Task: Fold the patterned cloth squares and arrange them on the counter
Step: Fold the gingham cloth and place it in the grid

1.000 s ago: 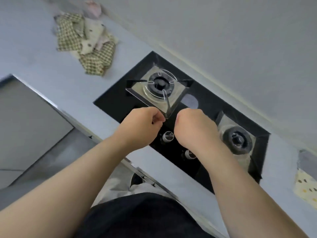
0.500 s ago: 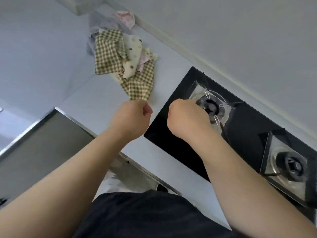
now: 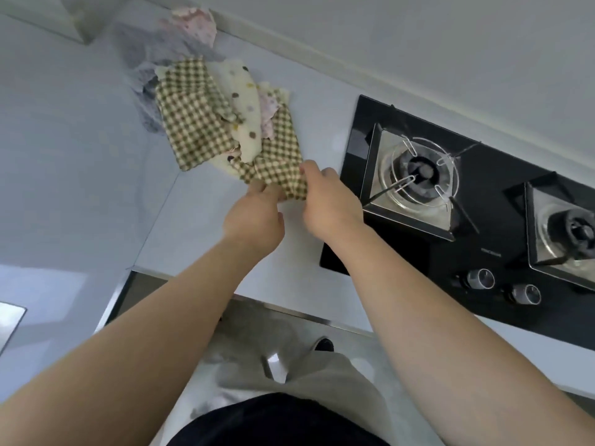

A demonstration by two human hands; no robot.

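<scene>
A loose pile of cloth squares lies on the white counter [image 3: 206, 220] left of the stove. It holds a green checked cloth [image 3: 193, 123], a cream dotted cloth [image 3: 243, 114] and a pink piece [image 3: 269, 114]. A second green checked cloth [image 3: 280, 159] hangs off the pile's near edge. My left hand [image 3: 257, 217] pinches its lower left corner. My right hand [image 3: 325, 194] grips its right edge with thumb and fingers. Another pink cloth [image 3: 196, 20] lies further back by the wall.
A black gas hob [image 3: 502, 252] with two burners and two knobs fills the counter to the right. The wall runs along the back. The counter's steel front edge [image 3: 289, 312] is near my body, floor below.
The view swung left from the hob to the cloth pile. Both hands, fists held over the stove before, reached forward and took hold of the near checked cloth.
</scene>
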